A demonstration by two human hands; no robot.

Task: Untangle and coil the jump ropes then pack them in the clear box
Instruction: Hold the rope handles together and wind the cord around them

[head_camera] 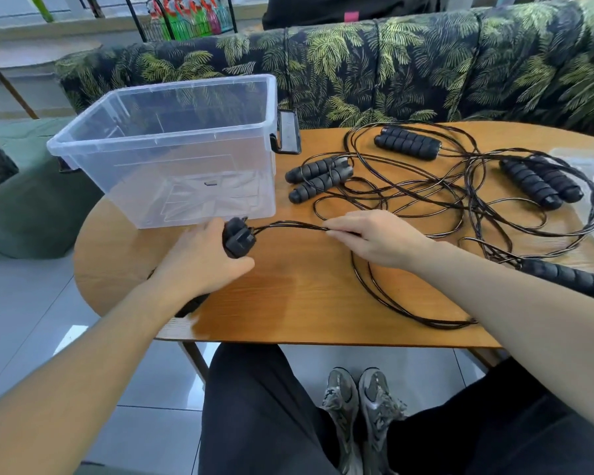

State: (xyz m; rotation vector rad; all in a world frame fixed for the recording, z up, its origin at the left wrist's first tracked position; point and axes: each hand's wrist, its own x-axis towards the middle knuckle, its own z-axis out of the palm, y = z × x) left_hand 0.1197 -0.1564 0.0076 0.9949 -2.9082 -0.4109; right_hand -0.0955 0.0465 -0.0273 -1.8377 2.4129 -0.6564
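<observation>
Left hand point(199, 255) is wrapped around a pair of black handles point(238, 238) just in front of the clear box point(172, 149). Right hand point(374, 234) pinches their cords point(288, 226) nearby; the other ropes point(442, 190) sprawl tangled across the table point(305, 303).

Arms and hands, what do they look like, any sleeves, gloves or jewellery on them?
Both forearms are bare as far as the frame shows; no sleeves reach into view. The left hand and right hand wear no gloves, and no rings, watch or bracelet show at the fingers or wrists. No markings are visible on either arm.
</observation>
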